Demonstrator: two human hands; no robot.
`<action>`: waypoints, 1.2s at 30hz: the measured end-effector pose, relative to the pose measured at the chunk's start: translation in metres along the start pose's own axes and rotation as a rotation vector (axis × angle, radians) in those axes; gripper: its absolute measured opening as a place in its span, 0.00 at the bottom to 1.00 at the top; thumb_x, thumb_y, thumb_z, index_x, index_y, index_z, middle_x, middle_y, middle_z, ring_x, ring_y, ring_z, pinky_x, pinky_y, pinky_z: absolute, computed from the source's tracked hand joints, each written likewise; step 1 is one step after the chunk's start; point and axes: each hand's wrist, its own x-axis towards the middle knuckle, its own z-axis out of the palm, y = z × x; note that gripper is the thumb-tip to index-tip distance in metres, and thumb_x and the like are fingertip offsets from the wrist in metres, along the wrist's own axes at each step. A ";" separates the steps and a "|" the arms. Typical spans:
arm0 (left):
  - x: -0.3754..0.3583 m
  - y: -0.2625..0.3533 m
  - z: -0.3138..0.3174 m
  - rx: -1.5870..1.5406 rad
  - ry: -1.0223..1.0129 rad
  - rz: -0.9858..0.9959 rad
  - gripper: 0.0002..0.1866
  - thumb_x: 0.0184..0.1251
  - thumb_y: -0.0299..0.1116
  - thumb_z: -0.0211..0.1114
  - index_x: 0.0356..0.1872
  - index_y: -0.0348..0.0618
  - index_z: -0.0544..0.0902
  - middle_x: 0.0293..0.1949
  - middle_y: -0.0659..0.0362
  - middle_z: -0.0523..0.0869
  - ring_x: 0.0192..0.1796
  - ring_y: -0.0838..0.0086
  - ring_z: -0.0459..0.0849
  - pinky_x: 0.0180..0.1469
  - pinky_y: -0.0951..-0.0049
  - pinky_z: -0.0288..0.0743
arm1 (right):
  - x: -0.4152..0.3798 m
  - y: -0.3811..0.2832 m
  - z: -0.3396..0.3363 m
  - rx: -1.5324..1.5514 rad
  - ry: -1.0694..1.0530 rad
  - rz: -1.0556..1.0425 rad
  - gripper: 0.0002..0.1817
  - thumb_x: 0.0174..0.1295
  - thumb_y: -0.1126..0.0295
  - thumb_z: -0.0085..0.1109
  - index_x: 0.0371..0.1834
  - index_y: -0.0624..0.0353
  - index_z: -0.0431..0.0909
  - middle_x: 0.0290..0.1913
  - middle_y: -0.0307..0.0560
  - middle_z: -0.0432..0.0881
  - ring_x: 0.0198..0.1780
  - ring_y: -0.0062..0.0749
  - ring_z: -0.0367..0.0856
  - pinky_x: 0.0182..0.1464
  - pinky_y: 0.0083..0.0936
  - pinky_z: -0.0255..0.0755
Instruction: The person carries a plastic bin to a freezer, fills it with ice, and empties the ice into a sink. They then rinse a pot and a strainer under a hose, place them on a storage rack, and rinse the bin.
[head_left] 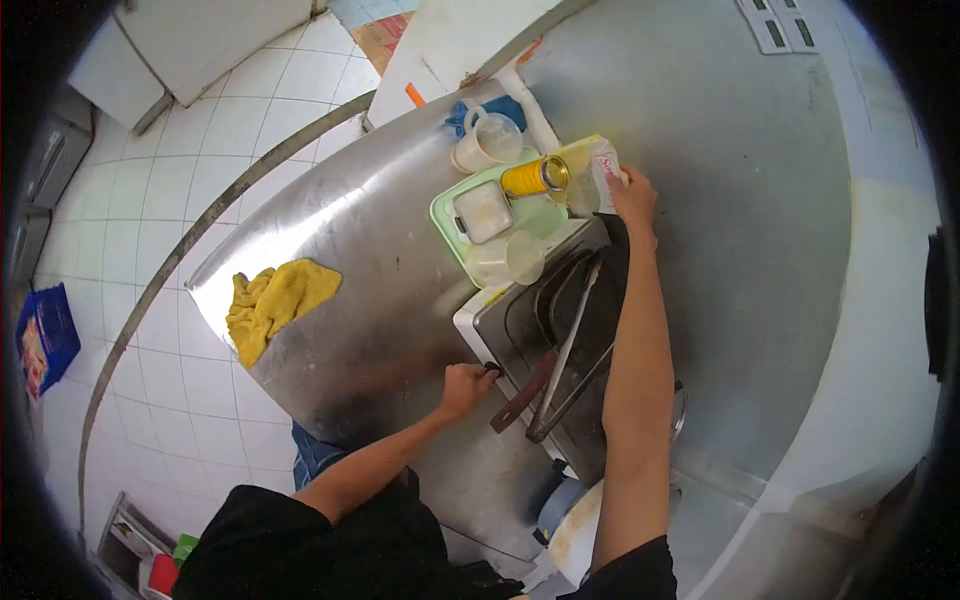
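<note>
My left hand (467, 388) is closed around a small dark knob (492, 369) on the front edge of the stove (476, 325). My right hand (634, 198) reaches past the stove and grips the side of a yellowish see-through packet (580, 158) with a white and red label. Beside that packet lies a yellow can (528, 178) on a pale green tray (446, 218). On the dark stove top is a dark pan (520, 325), partly hidden by my right forearm. A pair of metal tongs (567, 350) and a brown-handled utensil (524, 393) rest across it.
The tray also bears a square white-lidded container (484, 212) and a clear plastic cup (508, 260). A plastic jug (487, 140) and blue cloth (505, 105) are behind it. A yellow cloth (280, 302) lies at the steel counter's (370, 300) left edge. A pot (575, 530) is near my body.
</note>
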 end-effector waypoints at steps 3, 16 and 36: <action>-0.005 -0.008 0.007 -0.208 -0.005 -0.250 0.13 0.61 0.36 0.66 0.27 0.34 0.86 0.20 0.54 0.86 0.22 0.76 0.83 0.27 0.71 0.76 | -0.009 0.001 -0.007 0.054 -0.066 0.051 0.25 0.58 0.52 0.58 0.56 0.53 0.76 0.51 0.55 0.81 0.53 0.50 0.79 0.54 0.39 0.71; -0.025 -0.006 -0.009 -0.105 0.078 -0.008 0.16 0.56 0.40 0.72 0.31 0.34 0.85 0.23 0.54 0.87 0.25 0.75 0.86 0.29 0.74 0.78 | -0.030 0.006 -0.017 -0.002 0.168 -0.119 0.14 0.59 0.58 0.57 0.33 0.59 0.81 0.30 0.60 0.80 0.34 0.58 0.79 0.36 0.45 0.72; -0.103 -0.044 -0.180 0.388 0.218 -0.035 0.11 0.61 0.34 0.68 0.32 0.35 0.85 0.24 0.55 0.86 0.25 0.76 0.84 0.31 0.75 0.75 | -0.056 0.014 -0.051 0.023 0.054 -0.202 0.29 0.56 0.50 0.62 0.58 0.54 0.74 0.49 0.55 0.82 0.49 0.53 0.79 0.51 0.41 0.73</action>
